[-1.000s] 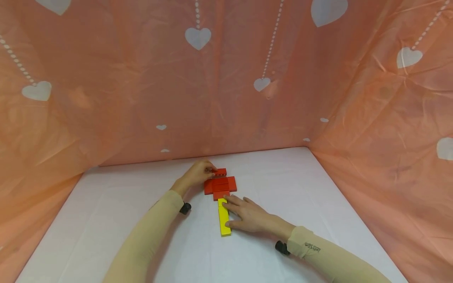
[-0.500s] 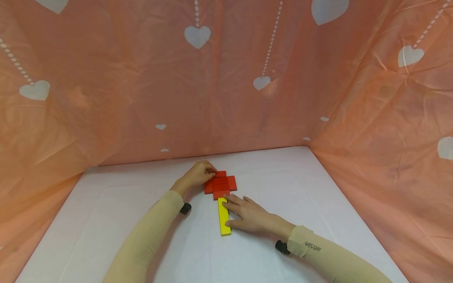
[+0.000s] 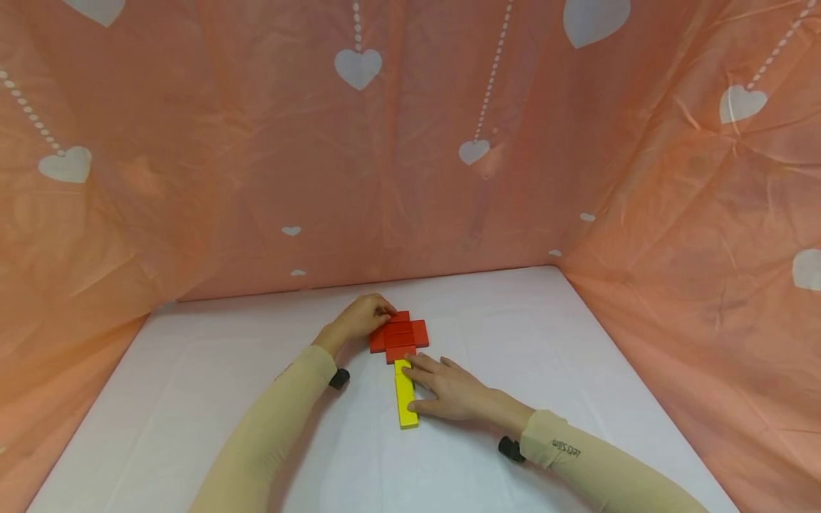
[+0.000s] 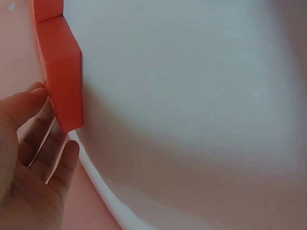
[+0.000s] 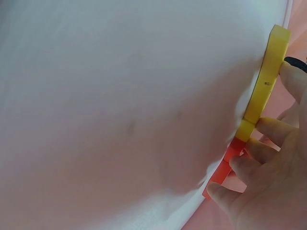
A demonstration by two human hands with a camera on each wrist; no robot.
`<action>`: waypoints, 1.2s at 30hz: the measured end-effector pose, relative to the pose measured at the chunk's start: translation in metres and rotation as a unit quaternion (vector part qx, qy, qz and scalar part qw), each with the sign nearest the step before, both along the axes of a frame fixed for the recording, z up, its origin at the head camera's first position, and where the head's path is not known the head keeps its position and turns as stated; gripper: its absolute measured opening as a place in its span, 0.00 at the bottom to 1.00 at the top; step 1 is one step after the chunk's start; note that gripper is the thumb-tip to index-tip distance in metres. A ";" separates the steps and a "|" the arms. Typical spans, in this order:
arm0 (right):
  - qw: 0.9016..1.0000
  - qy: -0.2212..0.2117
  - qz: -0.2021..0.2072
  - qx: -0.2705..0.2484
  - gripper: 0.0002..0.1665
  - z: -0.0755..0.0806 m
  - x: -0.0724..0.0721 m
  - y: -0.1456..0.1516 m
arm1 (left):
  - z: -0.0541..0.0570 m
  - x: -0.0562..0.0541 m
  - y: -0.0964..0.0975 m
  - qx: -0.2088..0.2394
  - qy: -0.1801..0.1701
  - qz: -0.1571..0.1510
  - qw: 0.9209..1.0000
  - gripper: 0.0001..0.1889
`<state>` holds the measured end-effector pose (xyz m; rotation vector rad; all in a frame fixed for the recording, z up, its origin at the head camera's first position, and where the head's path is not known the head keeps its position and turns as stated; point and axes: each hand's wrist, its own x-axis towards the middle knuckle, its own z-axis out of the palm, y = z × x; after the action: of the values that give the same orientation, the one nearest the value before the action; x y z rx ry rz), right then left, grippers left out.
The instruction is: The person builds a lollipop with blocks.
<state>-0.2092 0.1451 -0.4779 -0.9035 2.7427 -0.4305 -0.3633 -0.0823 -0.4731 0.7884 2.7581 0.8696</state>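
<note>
Several flat red blocks lie together as a cross on the white table. My left hand point(image 3: 360, 315) pinches the left end of the farthest red block point(image 3: 401, 316), which lies against the middle red blocks point(image 3: 399, 333); its gripped end is partly hidden. In the left wrist view, a red block point(image 4: 64, 72) is beside the thumb. Below the cross, a short yellow block point(image 3: 401, 366) and a long yellow block point(image 3: 406, 405) form a stem. My right hand point(image 3: 454, 390) is spread, its fingertips touching the yellow blocks point(image 5: 268, 72) and nearest red blocks point(image 5: 220, 175).
A white cloth covers the table point(image 3: 545, 370). Pinkish-orange curtains point(image 3: 417, 199) with white hearts stand behind it and along both sides.
My left hand has brought the farthest red block down and toward me, closing the gap to the other red blocks. The right hand has stayed in place.
</note>
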 end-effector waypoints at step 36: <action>0.999 0.024 -0.020 0.012 0.47 0.001 -0.004 -0.003 | 0.009 0.017 -0.011 0.020 0.038 0.033 0.999 0.15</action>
<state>-0.2135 0.1421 -0.4769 -0.8654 2.8064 -0.3870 -0.3467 -0.0933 -0.4644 0.7575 2.8568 0.9281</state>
